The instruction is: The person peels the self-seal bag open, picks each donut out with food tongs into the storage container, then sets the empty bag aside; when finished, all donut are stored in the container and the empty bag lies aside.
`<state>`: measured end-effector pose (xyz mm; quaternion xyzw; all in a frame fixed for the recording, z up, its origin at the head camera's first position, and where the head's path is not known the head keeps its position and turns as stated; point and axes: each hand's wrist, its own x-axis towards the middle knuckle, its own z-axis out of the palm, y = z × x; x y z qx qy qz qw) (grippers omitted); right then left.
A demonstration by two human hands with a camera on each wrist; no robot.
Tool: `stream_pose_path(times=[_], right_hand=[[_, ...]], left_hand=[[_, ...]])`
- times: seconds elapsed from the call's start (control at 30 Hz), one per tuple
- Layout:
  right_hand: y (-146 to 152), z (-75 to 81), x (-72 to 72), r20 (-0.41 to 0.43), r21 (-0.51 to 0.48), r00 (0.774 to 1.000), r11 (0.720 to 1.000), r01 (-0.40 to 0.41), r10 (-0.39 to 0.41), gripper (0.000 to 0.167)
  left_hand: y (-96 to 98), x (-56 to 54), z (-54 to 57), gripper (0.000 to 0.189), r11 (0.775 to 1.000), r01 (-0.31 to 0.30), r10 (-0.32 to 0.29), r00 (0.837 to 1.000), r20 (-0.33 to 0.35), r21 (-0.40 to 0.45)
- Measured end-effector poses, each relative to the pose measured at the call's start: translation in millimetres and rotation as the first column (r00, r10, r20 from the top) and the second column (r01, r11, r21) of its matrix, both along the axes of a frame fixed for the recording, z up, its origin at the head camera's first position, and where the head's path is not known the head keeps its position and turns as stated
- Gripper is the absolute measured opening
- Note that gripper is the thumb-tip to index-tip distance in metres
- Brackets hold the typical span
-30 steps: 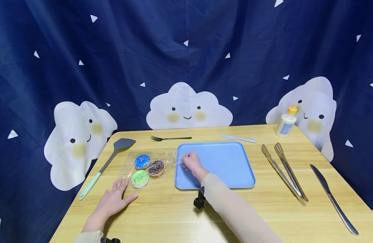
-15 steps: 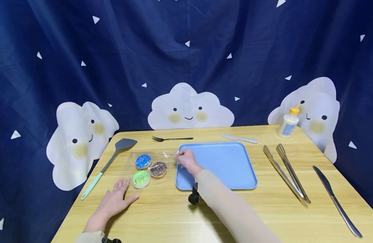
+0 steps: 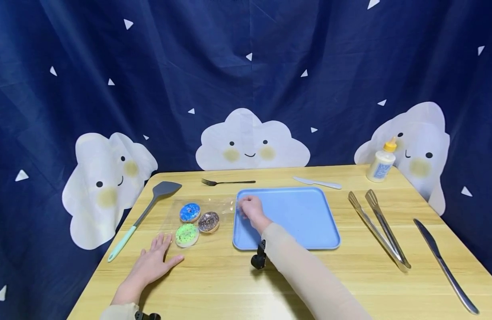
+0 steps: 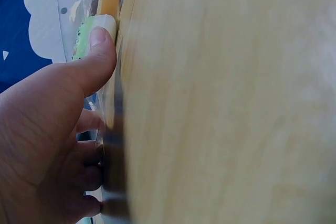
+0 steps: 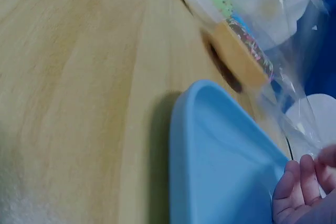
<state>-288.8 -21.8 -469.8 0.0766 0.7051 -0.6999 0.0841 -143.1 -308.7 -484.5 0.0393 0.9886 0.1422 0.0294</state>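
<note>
A clear plastic bag (image 3: 223,205) lies flat left of centre on the table. Inside are three ring donuts: blue-iced (image 3: 190,213), chocolate-iced with sprinkles (image 3: 208,222), green-iced (image 3: 187,235). My left hand (image 3: 151,262) rests with fingers spread at the bag's near-left corner; in the left wrist view its thumb overlaps the green donut (image 4: 86,38). Over the left rim of the blue tray (image 3: 294,218), my right hand (image 3: 253,211) pinches the bag's right end. In the right wrist view the clear film (image 5: 302,124) stretches up to the right hand's curled fingers (image 5: 310,177).
A grey spatula (image 3: 143,213) with a mint handle lies at the left. Behind are a black fork (image 3: 227,182) and a white knife (image 3: 317,182). Metal tongs (image 3: 380,231), a large table knife (image 3: 444,262) and a yellow-capped glue bottle (image 3: 382,164) are to the right.
My right hand moved left to the bag's end, then a little back to the right over the tray's edge. The left hand and the donuts stayed about where they were.
</note>
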Motion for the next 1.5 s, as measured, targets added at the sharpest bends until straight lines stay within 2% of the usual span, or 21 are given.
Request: stream_pose_path(times=[0.03,0.1,0.23,0.37,0.53,0.63,0.8,0.97,1.1,1.17,1.3,1.5], right_hand=[[1.1,0.0,-0.5,0.018,-0.016,1.0,1.0,0.01,-0.009,0.003],[3.1,0.2,-1.5,0.051,-0.038,0.998,0.999,0.021,-0.019,0.008],[7.7,1.5,-2.8,0.079,-0.044,0.997,0.999,-0.012,0.015,0.01],[15.0,4.9,-4.2,0.07,-0.021,0.997,1.0,-0.014,0.016,0.004],[29.2,10.5,-4.9,0.047,0.027,0.999,1.0,-0.001,0.0,0.013],[38.7,13.8,-4.6,0.047,0.026,0.999,1.0,-0.011,0.009,0.018],[50.1,21.9,-0.2,0.034,-0.002,0.999,0.999,-0.043,0.043,0.019],[57.5,30.7,7.0,0.002,-0.119,0.993,0.986,-0.114,0.115,0.027],[66.9,39.5,15.9,-0.04,-0.219,0.98,0.955,-0.199,0.196,0.037],[73.8,43.6,20.3,-0.058,-0.253,0.972,0.939,-0.234,0.227,0.037],[89.8,49.1,27.3,-0.08,-0.29,0.966,0.921,-0.259,0.247,0.036],[125.7,52.2,39.6,-0.103,-0.281,0.971,0.93,-0.236,0.215,0.035]], left_hand=[[0.1,0.0,-0.1,0.09,1.0,0.0,0.0,1.0,-0.002,0.002],[-0.1,0.0,-0.5,0.09,1.0,-0.001,0.001,1.0,-0.005,0.006],[-1.8,-0.3,-0.5,0.09,1.0,-0.001,0.001,1.0,-0.001,0.009],[-3.9,-1.7,1.1,0.088,0.999,-0.005,0.004,1.0,0.022,0.051],[-5.5,-6.1,7.2,0.086,0.989,-0.022,0.016,0.999,0.042,0.145],[-3.0,-12.2,14.7,0.084,0.982,-0.03,0.029,1.0,0.008,0.185],[6.2,-26.2,30.0,0.075,0.969,-0.063,0.085,0.993,-0.083,0.241],[14.5,-41.4,41.3,0.058,0.939,-0.076,0.137,0.977,-0.163,0.335],[20.0,-52.8,46.7,0.046,0.913,-0.1,0.175,0.972,-0.159,0.395],[21.6,-58.7,47.5,0.045,0.914,-0.133,0.194,0.973,-0.126,0.383],[23.9,-69.3,47.0,0.046,0.933,-0.191,0.213,0.976,-0.038,0.303],[32.3,-79.1,47.7,0.042,0.948,-0.222,0.226,0.974,0.009,0.227]])
